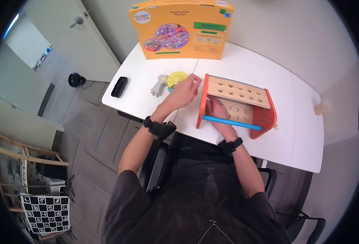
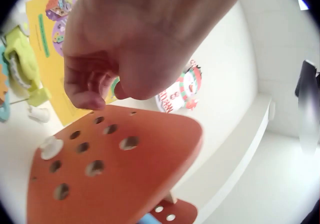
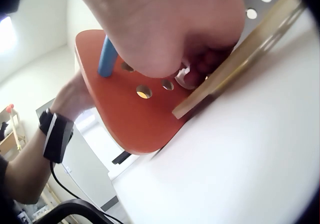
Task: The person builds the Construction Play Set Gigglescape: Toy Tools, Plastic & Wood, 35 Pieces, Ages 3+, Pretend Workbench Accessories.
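Note:
A wooden toy toolbox stands on the table, with red side panels, a slatted top with holes and a blue rod handle. My right hand reaches inside it under the top. In the right wrist view its fingers pinch a small white nut close to the inner face of the left panel; the fingertips are partly hidden. My left hand is just outside that panel, fingers loosely bent near its upper edge, nothing visible between them. A white bolt head sits on the panel's outer face.
A large yellow box stands at the back of the white table. Left of the toolbox lie a round yellow toy piece, a grey toy tool and a black case. Small beige pieces lie by the right panel.

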Action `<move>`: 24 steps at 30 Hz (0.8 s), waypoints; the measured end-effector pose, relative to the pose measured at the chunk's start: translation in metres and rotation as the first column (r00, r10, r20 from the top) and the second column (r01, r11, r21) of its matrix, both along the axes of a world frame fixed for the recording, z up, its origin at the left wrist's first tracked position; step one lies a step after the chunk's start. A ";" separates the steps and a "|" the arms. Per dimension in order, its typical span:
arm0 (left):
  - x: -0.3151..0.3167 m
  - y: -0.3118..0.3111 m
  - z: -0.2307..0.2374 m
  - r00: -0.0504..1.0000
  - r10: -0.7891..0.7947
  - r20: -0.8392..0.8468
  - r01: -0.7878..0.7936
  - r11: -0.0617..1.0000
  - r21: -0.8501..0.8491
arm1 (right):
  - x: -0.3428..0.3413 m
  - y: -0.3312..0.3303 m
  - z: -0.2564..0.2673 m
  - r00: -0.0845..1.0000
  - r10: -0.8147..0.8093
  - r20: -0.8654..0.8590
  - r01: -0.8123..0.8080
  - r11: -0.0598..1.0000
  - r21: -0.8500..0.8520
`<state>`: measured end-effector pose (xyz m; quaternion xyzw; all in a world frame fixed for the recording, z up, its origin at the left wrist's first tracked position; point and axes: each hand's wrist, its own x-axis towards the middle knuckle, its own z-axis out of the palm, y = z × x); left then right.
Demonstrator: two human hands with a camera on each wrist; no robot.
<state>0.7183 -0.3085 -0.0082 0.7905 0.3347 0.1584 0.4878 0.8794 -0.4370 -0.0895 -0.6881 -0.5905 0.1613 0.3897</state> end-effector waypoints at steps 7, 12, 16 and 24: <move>0.010 -0.022 0.007 0.989 0.014 0.146 0.010 0.987 -0.159 | -0.002 -0.058 0.021 0.956 0.263 0.128 -0.252 0.963 -0.097; -0.002 -0.036 0.018 0.968 -0.032 0.248 0.167 0.823 -0.543 | 0.013 -0.127 0.092 0.943 0.311 -0.117 -0.330 0.916 -0.227; -0.005 -0.044 0.017 0.968 0.043 0.248 0.111 0.812 -0.574 | 0.035 -0.170 0.136 0.977 -0.178 -0.113 0.192 0.973 0.128; 0.002 -0.044 0.019 0.944 0.036 0.327 0.146 0.845 -0.515 | 0.078 -0.161 0.115 0.890 -0.451 -0.067 0.447 0.892 -0.076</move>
